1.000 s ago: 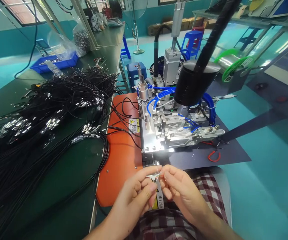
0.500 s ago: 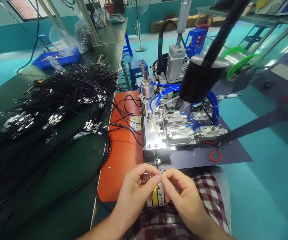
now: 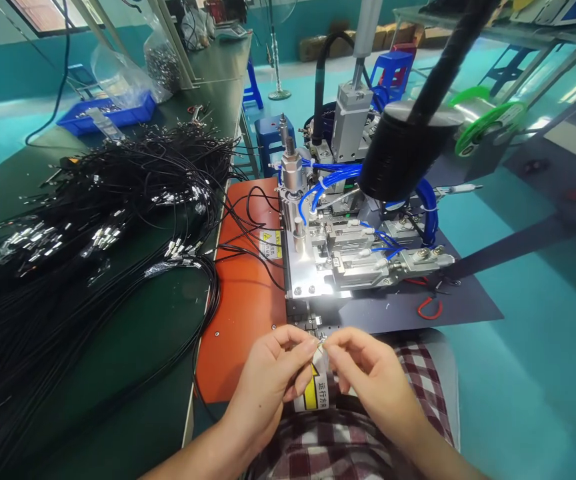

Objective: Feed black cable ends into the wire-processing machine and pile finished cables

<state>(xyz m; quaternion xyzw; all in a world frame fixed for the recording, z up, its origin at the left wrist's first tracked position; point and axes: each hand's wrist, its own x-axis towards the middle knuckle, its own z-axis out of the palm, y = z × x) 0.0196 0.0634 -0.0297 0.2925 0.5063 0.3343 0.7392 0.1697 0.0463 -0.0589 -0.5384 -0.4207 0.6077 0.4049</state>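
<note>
My left hand [image 3: 275, 373] is closed in a pinch, thumb against forefinger, at the near end of the machine. Facing it, my right hand [image 3: 368, 370] pinches too, its fingertips a very short way from the left ones. Something thin and pale shows between the fingertips, too small to name. Just below sits a white and yellow label [image 3: 311, 393] with printed characters, partly covered by my fingers. Beyond the fingertips is the bench machine [image 3: 313, 267], with metal slides, cylinders and blue air tubes. Its orange cover [image 3: 243, 293] lies left of my hands.
Black cables [image 3: 133, 173] with metal ends are heaped on the green table [image 3: 133, 340] at left. A blue tray [image 3: 108, 113] stands behind them. A black cylindrical lamp [image 3: 393, 153] hangs over the machine. A red wire loop [image 3: 431, 308] lies on the grey plate, right.
My fingertips have drawn slightly apart, and the left hand's lower fingers now show beneath its thumb. Both hands stay in the same place. The view has shifted a little.
</note>
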